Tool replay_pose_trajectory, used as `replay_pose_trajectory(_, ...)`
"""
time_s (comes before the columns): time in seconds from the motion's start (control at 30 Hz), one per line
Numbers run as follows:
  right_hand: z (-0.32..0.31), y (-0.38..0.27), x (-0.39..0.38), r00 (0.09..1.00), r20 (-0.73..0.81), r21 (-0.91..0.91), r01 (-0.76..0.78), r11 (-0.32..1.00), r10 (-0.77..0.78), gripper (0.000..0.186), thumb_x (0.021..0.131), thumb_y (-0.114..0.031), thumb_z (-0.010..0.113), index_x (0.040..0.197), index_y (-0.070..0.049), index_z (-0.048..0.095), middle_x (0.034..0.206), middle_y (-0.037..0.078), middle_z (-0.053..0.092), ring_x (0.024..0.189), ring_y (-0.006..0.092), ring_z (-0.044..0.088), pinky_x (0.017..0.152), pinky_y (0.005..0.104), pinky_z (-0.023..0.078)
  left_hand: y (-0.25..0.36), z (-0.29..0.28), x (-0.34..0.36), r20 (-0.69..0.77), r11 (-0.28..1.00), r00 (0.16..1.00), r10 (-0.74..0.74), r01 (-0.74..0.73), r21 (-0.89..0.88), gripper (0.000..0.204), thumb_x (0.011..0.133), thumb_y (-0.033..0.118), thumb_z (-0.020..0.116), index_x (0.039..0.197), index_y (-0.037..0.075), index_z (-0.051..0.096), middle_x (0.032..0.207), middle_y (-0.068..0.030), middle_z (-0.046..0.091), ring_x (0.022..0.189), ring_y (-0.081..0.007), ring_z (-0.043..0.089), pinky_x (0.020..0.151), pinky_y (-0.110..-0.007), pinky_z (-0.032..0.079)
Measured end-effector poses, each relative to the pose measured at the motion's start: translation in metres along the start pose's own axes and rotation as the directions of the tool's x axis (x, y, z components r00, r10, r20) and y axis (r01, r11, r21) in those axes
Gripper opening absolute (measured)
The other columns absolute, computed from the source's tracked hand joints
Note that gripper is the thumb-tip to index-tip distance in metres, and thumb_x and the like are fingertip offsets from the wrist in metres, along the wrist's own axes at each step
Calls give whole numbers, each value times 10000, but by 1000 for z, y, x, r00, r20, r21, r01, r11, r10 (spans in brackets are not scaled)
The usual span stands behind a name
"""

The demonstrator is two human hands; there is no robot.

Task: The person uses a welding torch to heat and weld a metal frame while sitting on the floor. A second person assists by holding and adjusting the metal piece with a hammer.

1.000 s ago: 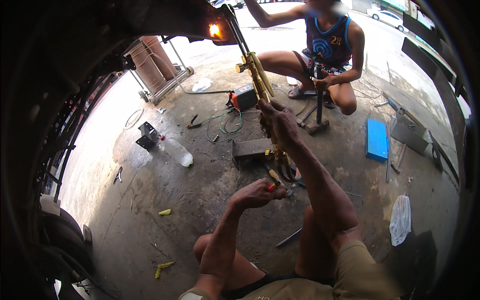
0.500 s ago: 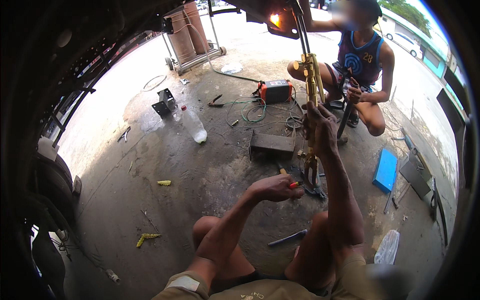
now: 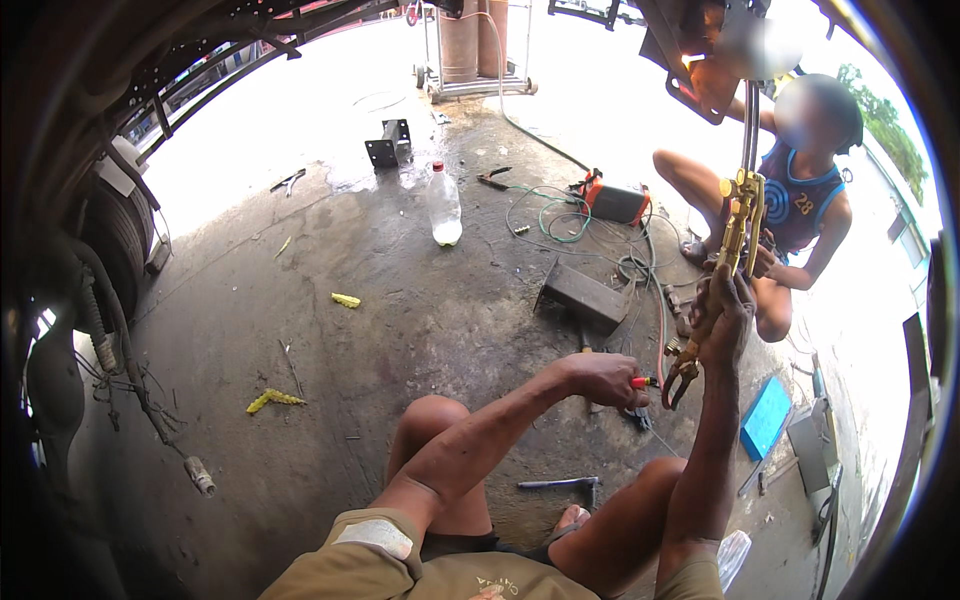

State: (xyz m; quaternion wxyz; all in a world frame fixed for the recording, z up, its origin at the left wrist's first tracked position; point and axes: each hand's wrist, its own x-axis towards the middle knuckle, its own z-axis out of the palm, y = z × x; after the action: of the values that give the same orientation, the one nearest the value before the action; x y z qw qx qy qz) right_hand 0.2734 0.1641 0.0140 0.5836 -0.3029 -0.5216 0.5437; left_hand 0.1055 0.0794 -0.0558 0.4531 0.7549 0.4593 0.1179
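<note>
My right hand (image 3: 725, 315) is wrapped round the brass handle of a cutting torch (image 3: 741, 215), held upright. Its thin tubes run up toward a dark steel bracket (image 3: 665, 60), where an orange glow shows. Near the torch's lower end, my left hand (image 3: 602, 380) is closed on a small red thing with a yellow-green tip (image 3: 641, 383), whose kind I cannot make out. Hoses curve at the torch's base. Across from me a person (image 3: 800, 200) squats beside the torch, one arm raised toward the bracket.
On the concrete stand a plastic bottle (image 3: 445, 210), an orange-and-black machine (image 3: 617, 203) with cables, and a steel box section (image 3: 585, 297). A blue box (image 3: 765, 418) lies at right, a wrench-like bar (image 3: 555, 484) near my feet. Gas cylinders (image 3: 460, 45) stand behind; vehicle parts (image 3: 110, 230) fill the left.
My view has turned left, so the floor things sit differently in it. Both hands keep their grip, the torch now leaning slightly right. The other person's head is lower in view.
</note>
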Motion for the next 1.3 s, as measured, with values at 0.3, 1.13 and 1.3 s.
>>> replay_pose_trajectory(0.3,6,-4,-4,999,-3,18,34,999,-34,321,1008,-300,669,1091,9,672,690,10,593,509,76,521,453,226,393,5,-6,-2,-12,997,1000,21,-22,-68,531,947,468,645,833,-51,642,636,-143,573,606,-245,560,625,-435,468)
replay_pose_trajectory(1.13,-23,-6,-11,998,-25,-243,45,969,-53,232,991,-283,685,942,-57,666,666,-53,539,527,27,460,470,226,336,-14,-12,18,-202,979,979,-4,-37,-201,497,1023,452,621,1218,-5,640,1021,-109,655,926,-135,548,859,-332,465)
replay_pose_trajectory(1.3,-39,-11,-19,995,-59,-283,61,957,-81,218,980,-259,696,950,-45,669,672,-51,548,535,24,456,475,225,337,3,-9,29,-286,943,956,68,-156,-296,584,1064,394,570,1473,-16,498,1305,-152,685,1156,-149,604,1018,-303,455)
